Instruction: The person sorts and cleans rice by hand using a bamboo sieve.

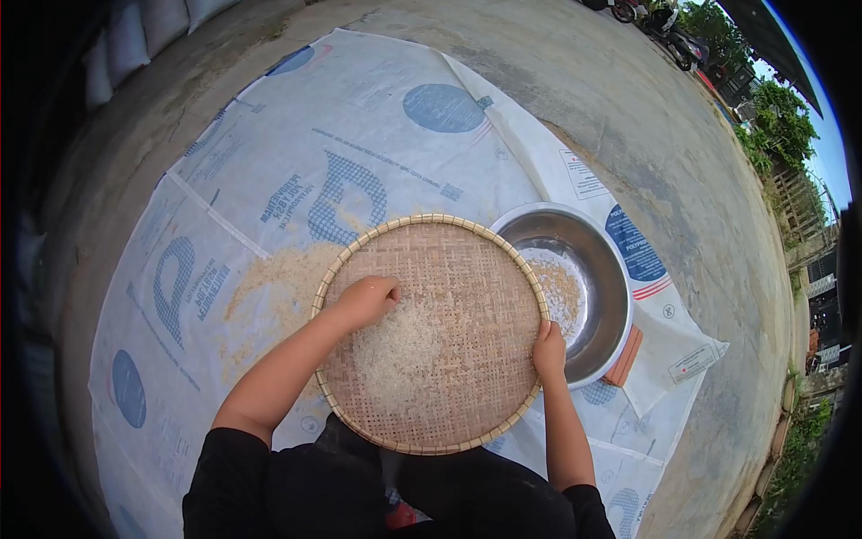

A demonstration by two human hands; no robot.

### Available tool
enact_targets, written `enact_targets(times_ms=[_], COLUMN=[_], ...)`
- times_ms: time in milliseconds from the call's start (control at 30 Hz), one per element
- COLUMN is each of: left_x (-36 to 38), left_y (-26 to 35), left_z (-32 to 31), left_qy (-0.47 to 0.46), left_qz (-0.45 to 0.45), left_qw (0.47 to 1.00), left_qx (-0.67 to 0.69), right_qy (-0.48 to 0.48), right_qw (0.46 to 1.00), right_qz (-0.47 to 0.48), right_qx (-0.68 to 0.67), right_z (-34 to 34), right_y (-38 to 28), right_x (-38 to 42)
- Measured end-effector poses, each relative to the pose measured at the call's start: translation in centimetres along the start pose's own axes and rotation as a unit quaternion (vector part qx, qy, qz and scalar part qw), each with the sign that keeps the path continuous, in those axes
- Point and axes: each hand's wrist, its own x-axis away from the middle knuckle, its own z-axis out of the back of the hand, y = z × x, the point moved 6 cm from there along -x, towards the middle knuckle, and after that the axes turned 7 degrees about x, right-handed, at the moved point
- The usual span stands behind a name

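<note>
A round woven tray [485,296] with a bamboo rim is held above my lap. Whitish grains [400,350] lie on its left and lower middle. Over the tray's left part is my left hand [368,302], its fingers curled together beside the grains; whatever they pinch is too small to make out. My right hand [549,349] grips the right rim, thumb on top and the other fingers hidden beneath. Just right of the tray, and partly behind it, a metal basin [606,269] holds some tan grains [555,292].
A white and blue printed sheet [269,162] covers the ground, with husks [269,287] scattered left of the tray. Red bricks [625,357] show beside the basin. White sacks [126,40] stand at the upper left, and motorbikes [678,45] at the upper right.
</note>
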Motion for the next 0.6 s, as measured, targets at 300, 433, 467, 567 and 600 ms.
enact_targets(times_ms=[300,433,467,567,600], left_x=[-0.2,-0.1,0.0,0.4,0.4], left_y=[-0.9,-0.9,-0.8,-0.6,-0.9], left_z=[1.4,1.1,1.1,1.9,1.9], left_qy=[0.032,0.034,0.033,0.078,0.078], left_qz=[0.059,0.027,0.021,0.027,0.028], left_qw=[0.985,0.996,0.998,0.996,0.996], left_qx=[0.159,0.080,0.041,-0.026,-0.027], right_qy=[0.001,0.002,0.002,-0.005,-0.010], right_qw=[1.000,1.000,1.000,1.000,1.000], right_qz=[0.003,0.004,0.004,-0.005,-0.014], right_qx=[-0.008,-0.016,-0.014,-0.006,0.000], right_z=[0.0,0.0,0.1,0.4,0.4], right_y=[0.0,0.0,-0.1,-0.3,-0.3], right_x=[-0.1,0.0,0.0,0.1,0.1])
